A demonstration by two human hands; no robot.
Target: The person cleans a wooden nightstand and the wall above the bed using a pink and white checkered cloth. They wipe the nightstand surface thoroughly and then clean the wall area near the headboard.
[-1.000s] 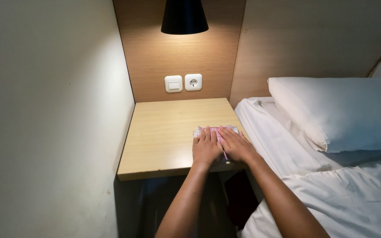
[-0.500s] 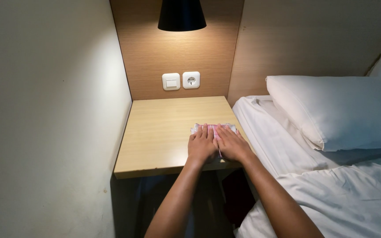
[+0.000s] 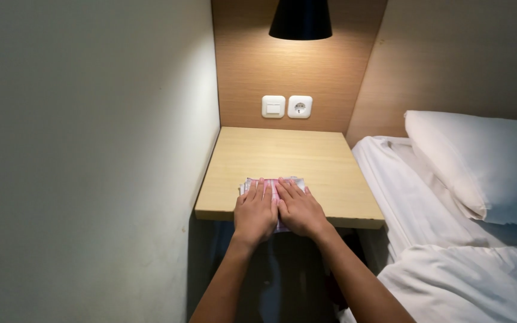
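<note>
- Head view: both hands lie flat, side by side, on a pink-and-white cloth point(image 3: 273, 183) at the front edge of the wooden bedside table point(image 3: 306, 158).
- Left hand point(image 3: 255, 210) and right hand point(image 3: 297, 209) have fingers stretched out and close together, palms pressing down, gripping nothing.
- Compared with a second ago, the hands and cloth sit further left, toward 9 o'clock, and nearer the front rim; the cloth now overhangs the edge slightly at 6 o'clock.
- That shift reads as a wiping stroke dragged across the tabletop toward the person.
- Light switch point(image 3: 273, 106) and socket point(image 3: 300, 106) lie at 12 o'clock, pillow point(image 3: 480, 164) at 3 o'clock.
</note>
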